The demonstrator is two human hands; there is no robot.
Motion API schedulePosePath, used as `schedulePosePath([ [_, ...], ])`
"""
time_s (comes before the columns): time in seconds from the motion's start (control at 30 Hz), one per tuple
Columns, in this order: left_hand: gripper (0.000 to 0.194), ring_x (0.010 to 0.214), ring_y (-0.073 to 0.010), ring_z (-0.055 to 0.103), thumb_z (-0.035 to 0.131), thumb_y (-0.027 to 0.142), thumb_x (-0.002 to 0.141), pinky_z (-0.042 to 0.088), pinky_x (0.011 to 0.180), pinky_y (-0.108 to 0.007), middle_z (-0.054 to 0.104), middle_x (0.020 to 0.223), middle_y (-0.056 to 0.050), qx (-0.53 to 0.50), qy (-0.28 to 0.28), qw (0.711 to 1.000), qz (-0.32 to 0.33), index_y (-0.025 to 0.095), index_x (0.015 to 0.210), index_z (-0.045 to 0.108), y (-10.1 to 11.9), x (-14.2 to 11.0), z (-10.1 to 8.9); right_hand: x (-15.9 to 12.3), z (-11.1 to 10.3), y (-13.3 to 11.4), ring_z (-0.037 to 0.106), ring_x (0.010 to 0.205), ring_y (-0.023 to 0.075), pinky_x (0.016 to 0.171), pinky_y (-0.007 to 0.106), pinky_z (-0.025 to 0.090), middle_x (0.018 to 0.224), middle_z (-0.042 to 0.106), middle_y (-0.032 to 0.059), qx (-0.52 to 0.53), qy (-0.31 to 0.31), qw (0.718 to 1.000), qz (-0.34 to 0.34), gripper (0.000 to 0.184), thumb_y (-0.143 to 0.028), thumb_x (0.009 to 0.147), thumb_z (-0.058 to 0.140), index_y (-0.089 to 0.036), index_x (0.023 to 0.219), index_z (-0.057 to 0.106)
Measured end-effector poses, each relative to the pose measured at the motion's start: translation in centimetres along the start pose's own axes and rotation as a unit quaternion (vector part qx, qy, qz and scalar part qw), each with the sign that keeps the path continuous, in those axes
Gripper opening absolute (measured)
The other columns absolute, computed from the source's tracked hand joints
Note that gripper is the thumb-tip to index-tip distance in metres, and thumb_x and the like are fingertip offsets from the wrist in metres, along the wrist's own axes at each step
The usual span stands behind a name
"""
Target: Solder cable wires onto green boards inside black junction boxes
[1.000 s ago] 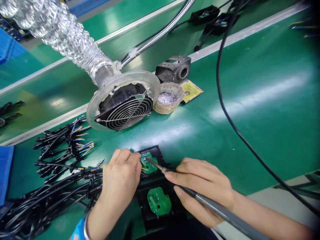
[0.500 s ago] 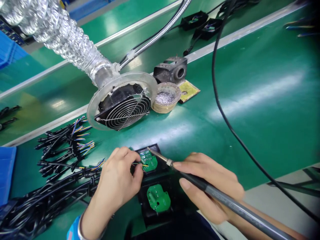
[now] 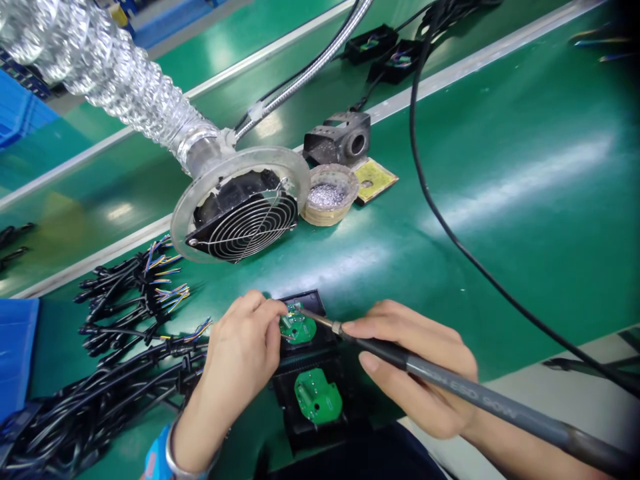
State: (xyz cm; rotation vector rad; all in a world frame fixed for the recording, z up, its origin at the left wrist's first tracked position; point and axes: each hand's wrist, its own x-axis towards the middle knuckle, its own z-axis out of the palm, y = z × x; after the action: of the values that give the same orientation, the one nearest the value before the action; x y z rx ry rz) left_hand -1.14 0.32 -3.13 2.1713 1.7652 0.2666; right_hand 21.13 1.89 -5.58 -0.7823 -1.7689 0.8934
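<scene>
My right hand point(image 3: 417, 367) grips a soldering iron point(image 3: 470, 395) like a pen, its tip on or just above the top edge of a green circuit board point(image 3: 304, 331). That board sits in a black plastic case point(image 3: 313, 301). At the board's left side my left hand point(image 3: 243, 343) is pinched on thin coloured wires point(image 3: 290, 313), their ends near the iron's tip; the fingers partly hide them. Closer to me, a second green circuit board point(image 3: 325, 402) lies in another black case point(image 3: 303, 437), untouched by either hand.
A fume extractor fan point(image 3: 250, 227) hangs over the bench on a foil duct point(image 3: 135, 87). Behind it stand a solder-filled bowl point(image 3: 327, 212), an iron holder point(image 3: 340, 140) and a yellow sponge point(image 3: 377, 179). Black cables point(image 3: 125, 300) lie left; a black cord point(image 3: 450, 233) crosses at right.
My left fingers have shifted slightly, and the yellow wire end has moved up the board towards the iron's tip. The tip has moved slightly down. The whole view has shifted a little.
</scene>
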Motion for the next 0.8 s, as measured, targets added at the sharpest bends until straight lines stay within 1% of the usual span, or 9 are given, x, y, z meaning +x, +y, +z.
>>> schedulePosePath([
  [0.13,0.024,0.070,-0.0157,0.054,0.044,0.012,0.092,0.041,0.060,-0.028,0.054,0.084,-0.001,0.039,0.012,0.999,-0.010,0.024,0.098,0.064,0.67,-0.01,0.31,-0.63,0.23,0.47,0.057,0.065,0.0124,0.054,0.026,0.050,0.082,0.065,0.0042,0.024,-0.002,1.000,0.013,0.036,-0.002,0.078,0.053,-0.016,0.109,0.064],
  [0.3,0.024,0.068,-0.0156,0.055,0.045,0.011,0.091,0.040,0.056,-0.027,0.054,0.083,-0.001,0.063,0.023,0.998,-0.013,0.024,0.095,0.065,1.04,0.12,0.65,-0.94,0.35,0.61,0.056,0.062,0.0129,0.051,0.026,0.048,0.077,0.063,0.0037,0.027,-0.013,0.999,0.022,0.036,-0.003,0.077,0.053,-0.017,0.109,0.065],
  [0.5,0.024,0.068,-0.0142,0.054,0.046,0.013,0.092,0.041,0.056,-0.025,0.055,0.082,0.000,0.056,0.043,0.998,0.002,0.024,0.096,0.067,0.71,0.08,0.75,-0.75,0.39,0.59,0.056,0.061,0.0123,0.053,0.026,0.050,0.078,0.063,0.0041,0.026,-0.011,1.000,0.006,0.036,-0.002,0.076,0.053,-0.016,0.107,0.065],
  [0.7,0.023,0.067,-0.0140,0.056,0.049,0.014,0.091,0.043,0.058,-0.025,0.057,0.080,0.000,0.045,0.056,0.997,0.018,0.023,0.098,0.069,0.45,-0.11,0.76,-0.30,0.46,0.06,0.054,0.058,0.0131,0.051,0.027,0.049,0.070,0.059,0.0032,-0.011,-0.010,1.000,-0.004,0.033,-0.002,0.076,0.052,-0.015,0.103,0.066],
  [0.8,0.023,0.067,-0.0142,0.056,0.050,0.014,0.091,0.045,0.060,-0.025,0.057,0.079,0.000,0.050,0.061,0.997,0.025,0.023,0.098,0.069,0.41,-0.07,0.86,-0.34,0.48,0.05,0.054,0.057,0.0136,0.050,0.027,0.049,0.070,0.059,0.0035,-0.015,-0.004,1.000,-0.012,0.033,-0.003,0.075,0.051,-0.014,0.103,0.066],
])
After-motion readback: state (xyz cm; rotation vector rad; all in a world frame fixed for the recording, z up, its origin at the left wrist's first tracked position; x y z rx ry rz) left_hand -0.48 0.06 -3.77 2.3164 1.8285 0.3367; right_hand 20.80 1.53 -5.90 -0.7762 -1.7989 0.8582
